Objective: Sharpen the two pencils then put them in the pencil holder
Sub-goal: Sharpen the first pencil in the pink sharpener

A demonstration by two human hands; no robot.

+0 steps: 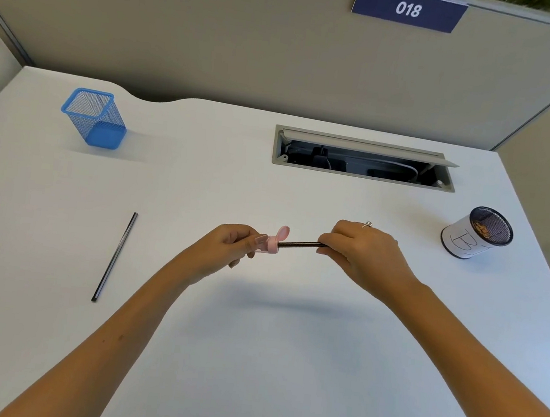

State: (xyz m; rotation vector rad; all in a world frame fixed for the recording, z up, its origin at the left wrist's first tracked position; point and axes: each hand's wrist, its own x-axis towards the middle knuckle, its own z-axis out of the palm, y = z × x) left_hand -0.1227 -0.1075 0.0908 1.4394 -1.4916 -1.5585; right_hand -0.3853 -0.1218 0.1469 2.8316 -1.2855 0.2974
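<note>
While the left hand point(228, 242) grips a pink sharpener point(271, 242), the right hand point(361, 249) pinches a dark pencil point(298, 244) lying left-right, its tip hidden inside. Bare white desk point(268, 344) surrounds them. The second pencil point(113, 258) lies at left, pointing away; the blue mesh holder point(95, 117) stands far left.

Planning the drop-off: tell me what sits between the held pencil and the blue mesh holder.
Nothing visible. The pencil is in the pink sharpener between both hands; bare desk runs to the blue holder. The second pencil lies nearer, off that line.
</note>
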